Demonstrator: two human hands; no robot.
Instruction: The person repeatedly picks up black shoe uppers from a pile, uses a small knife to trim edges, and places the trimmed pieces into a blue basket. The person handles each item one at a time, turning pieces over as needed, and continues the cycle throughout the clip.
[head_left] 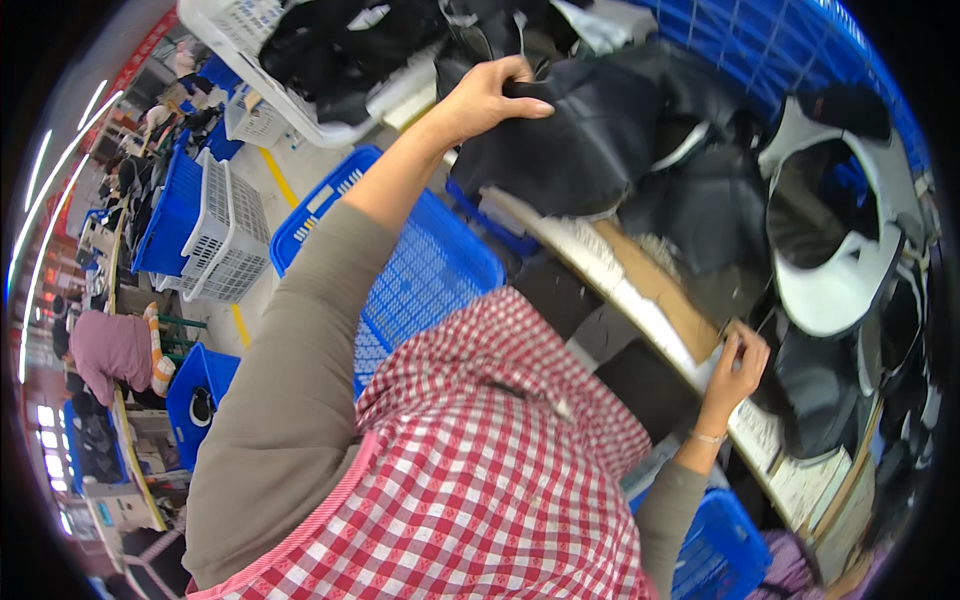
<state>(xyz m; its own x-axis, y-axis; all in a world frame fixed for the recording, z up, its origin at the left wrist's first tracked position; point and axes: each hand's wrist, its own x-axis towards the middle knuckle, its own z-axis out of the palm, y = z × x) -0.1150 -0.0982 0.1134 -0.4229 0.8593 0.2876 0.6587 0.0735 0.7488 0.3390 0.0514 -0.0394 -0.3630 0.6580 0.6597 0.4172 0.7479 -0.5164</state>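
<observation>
My left hand is raised at the far end of the worktable, thumb and fingers pinching the edge of a black leather-like piece. That piece hangs over the table's near edge. Low above the table, my right hand has its fingers closed together beside a strip of brown board; whatever lies between its fingertips is too small to make out. More black sheet pieces are heaped between the two hands. Next to them rests a white and black piece with a large round opening.
A blue crate stands behind the heap. A white crate of black pieces is at the upper left. One blue basket sits beside my left arm, another blue basket below my right. People and more crates are farther left.
</observation>
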